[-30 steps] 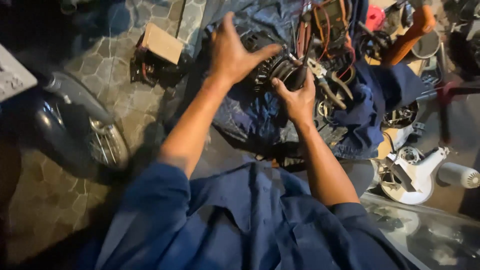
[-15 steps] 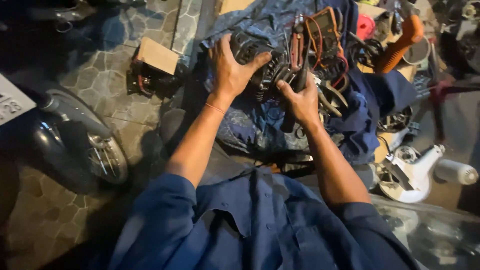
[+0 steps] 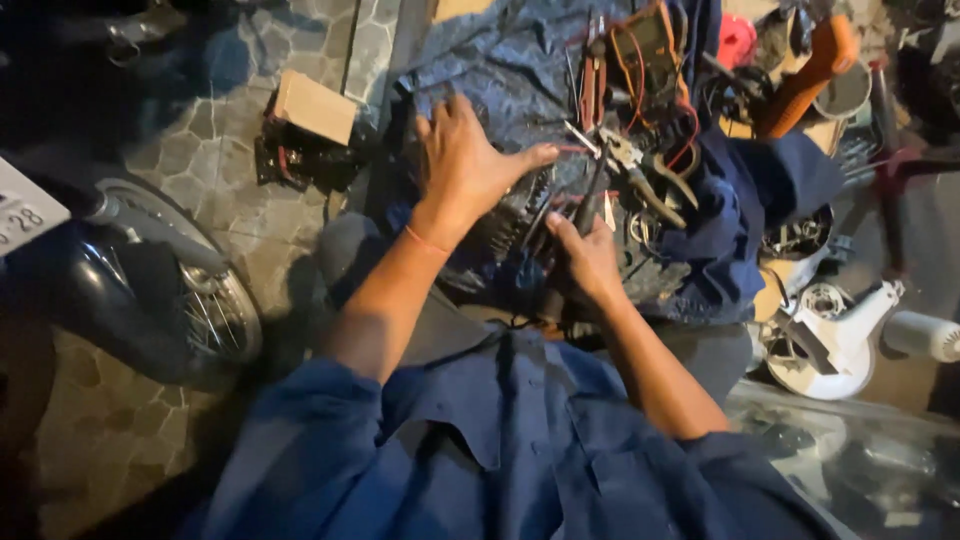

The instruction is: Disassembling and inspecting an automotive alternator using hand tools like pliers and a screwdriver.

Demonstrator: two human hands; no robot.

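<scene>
Around: pliers (image 3: 640,165) and a multimeter (image 3: 655,45) lay on the crumpled blue cloth (image 3: 500,70).
Left hand (image 3: 470,165): spread wide over a dark ribbed motor part (image 3: 515,215).
Right hand (image 3: 590,260): gripped a dark slender tool (image 3: 590,195).

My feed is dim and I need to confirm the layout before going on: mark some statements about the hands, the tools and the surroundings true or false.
1. The left hand lies spread over the dark finned motor part. True.
2. The right hand is empty. False: it grips a dark-handled tool.
3. The multimeter lies on the blue cloth. True.
4. The motorbike wheel is right of the hands. False: it is to their left.
5. The pliers are in the left hand. False: they lie on the cloth.
</scene>
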